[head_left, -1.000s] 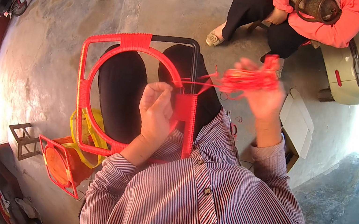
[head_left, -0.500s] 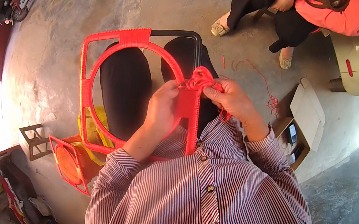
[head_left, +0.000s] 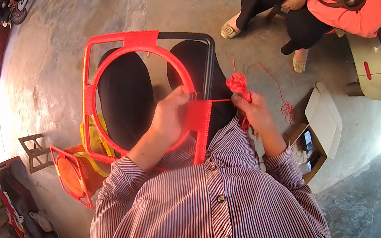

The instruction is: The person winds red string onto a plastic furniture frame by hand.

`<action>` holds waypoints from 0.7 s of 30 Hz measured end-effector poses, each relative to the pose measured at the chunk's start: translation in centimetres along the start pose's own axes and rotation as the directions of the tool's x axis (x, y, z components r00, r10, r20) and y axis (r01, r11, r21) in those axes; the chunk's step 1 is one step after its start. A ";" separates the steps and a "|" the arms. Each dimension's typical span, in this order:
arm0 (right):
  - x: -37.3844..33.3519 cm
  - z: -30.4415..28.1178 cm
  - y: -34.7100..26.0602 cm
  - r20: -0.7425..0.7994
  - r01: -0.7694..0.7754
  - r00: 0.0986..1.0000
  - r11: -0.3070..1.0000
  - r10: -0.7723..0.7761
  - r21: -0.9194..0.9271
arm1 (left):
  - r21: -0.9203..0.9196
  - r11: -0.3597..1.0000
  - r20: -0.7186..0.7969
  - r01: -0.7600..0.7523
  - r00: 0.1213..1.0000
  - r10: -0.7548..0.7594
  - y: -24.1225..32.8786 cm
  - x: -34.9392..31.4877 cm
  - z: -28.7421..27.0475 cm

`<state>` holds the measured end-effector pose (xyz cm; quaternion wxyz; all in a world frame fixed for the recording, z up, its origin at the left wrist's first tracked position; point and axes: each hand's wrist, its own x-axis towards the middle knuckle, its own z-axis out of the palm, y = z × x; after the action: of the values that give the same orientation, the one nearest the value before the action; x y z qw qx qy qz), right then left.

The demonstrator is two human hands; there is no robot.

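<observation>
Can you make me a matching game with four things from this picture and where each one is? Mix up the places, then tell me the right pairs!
Things
1. Loose bundle of thin red cord
2. Squarish frame mostly wrapped in red
3. Open brown cardboard box with a pale flap
4. Striped long-sleeved shirt with buttons

Places
A. Standing on the grey floor
B. Worn by the person
C. In the right hand
D. Held by the left hand, over the lap

Right pairs: 1-C, 2-D, 3-A, 4-B

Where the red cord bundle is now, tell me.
In the head view, the red cord bundle is right of centre, in the right hand, with a strand running to the red-wrapped frame.
</observation>
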<state>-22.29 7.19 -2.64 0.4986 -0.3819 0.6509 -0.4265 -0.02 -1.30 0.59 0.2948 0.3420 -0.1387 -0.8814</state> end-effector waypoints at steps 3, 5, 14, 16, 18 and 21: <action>2.1 -0.5 -1.1 -0.173 0.129 0.977 0.991 -0.122 0.028 | 0.120 0.988 0.063 -0.102 0.993 0.095 0.2 0.4 -0.7; 2.9 -0.7 -3.8 -0.125 0.219 0.966 0.972 -0.229 -0.084 | 0.132 0.967 -0.021 -0.216 0.975 0.221 -0.4 0.0 0.3; 4.9 4.9 -6.2 0.065 0.679 0.550 0.400 -0.833 -0.615 | 0.504 0.747 -0.167 -0.433 0.800 0.576 -1.2 0.2 0.3; 4.9 3.7 -4.7 -0.089 0.613 0.558 0.483 -0.825 -0.625 | 0.472 0.789 -0.190 -0.393 0.828 0.527 -1.0 0.7 -1.6; 3.9 3.1 -3.5 0.085 0.632 0.660 0.491 -0.746 -0.600 | 0.438 0.828 -0.209 -0.349 0.857 0.472 -1.2 0.9 -2.3; 3.4 3.8 -2.6 0.173 0.626 0.751 0.602 -0.638 -0.496 | 0.235 0.959 -0.178 -0.158 0.963 0.202 -0.9 0.8 -1.5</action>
<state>-19.15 2.49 -1.84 0.1843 -0.7029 0.5695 -0.3842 0.19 -1.13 -1.32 0.3472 0.4452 -0.2349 -0.7913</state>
